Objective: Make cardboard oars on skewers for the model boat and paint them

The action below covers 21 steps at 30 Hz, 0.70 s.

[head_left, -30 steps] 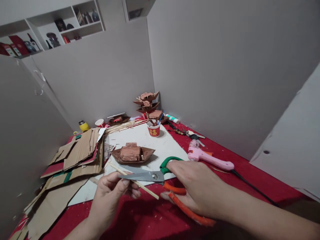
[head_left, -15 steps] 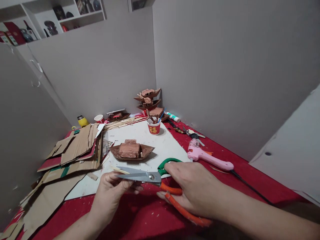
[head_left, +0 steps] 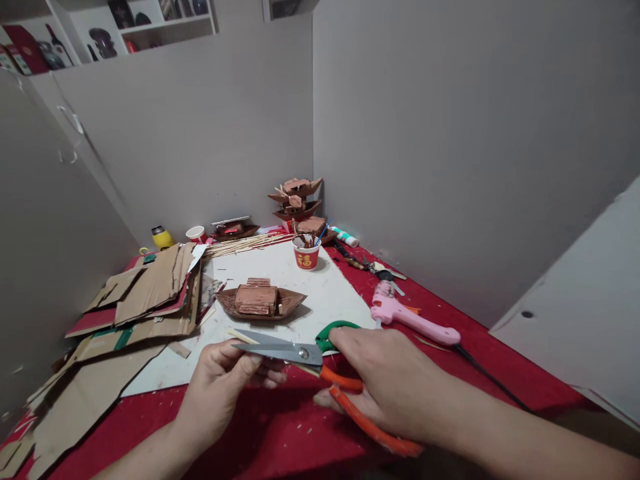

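My right hand (head_left: 387, 367) is wrapped round the handles of a pair of scissors (head_left: 287, 352), one loop green and the other orange, with the blades parted and pointing left. My left hand (head_left: 217, 383) pinches a thin pale wooden stick (head_left: 234, 333), which runs between the blades; part of it is hidden behind them. The fingers of that hand lie just under the blade tips. Beyond the blades, a small brown wooden model boat (head_left: 257, 301) with a slatted cabin sits upright on a white board (head_left: 330, 287).
Torn cardboard sheets (head_left: 150, 287) are piled at the left. A pink glue gun (head_left: 415, 321) with a black cord lies right on the red tablecloth (head_left: 480, 387). Farther back are a red paper cup (head_left: 307, 260) holding brushes, a bundle of thin sticks (head_left: 240, 245), and stacked model boats (head_left: 297, 197).
The stick now also shows behind the blades toward the pivot. Both hands stay nearly in place, and the whole view has shifted slightly.
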{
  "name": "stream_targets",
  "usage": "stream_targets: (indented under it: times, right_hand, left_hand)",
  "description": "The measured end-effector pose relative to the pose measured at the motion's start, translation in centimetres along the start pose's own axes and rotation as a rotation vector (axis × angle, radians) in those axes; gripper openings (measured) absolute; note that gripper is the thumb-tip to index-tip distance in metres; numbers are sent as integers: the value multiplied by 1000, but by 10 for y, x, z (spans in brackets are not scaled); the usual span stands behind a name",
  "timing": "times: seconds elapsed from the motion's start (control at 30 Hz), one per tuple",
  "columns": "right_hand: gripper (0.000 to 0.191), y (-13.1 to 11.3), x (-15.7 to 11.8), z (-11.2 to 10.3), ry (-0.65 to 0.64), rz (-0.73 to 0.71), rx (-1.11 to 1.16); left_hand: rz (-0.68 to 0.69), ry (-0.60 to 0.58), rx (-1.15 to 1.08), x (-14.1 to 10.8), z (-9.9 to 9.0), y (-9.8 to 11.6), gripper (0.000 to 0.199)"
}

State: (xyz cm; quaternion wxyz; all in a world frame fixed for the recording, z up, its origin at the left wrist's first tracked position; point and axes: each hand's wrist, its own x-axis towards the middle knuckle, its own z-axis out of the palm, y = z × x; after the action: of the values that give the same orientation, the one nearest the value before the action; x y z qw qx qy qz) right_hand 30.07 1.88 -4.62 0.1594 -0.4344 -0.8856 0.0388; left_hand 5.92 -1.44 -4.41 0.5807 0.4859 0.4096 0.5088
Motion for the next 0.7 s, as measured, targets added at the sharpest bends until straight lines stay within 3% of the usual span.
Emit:
stream_targets:
  times: [0.33,0.7]
  right_hand:
    - [43,0,-2,4,59,-41,-27]
    - [46,-2,-4,9,-62,66,8]
  left_hand:
    - [64,41,110,-4,4,0,20]
    - [33,67,105,-1,10,-3,24]
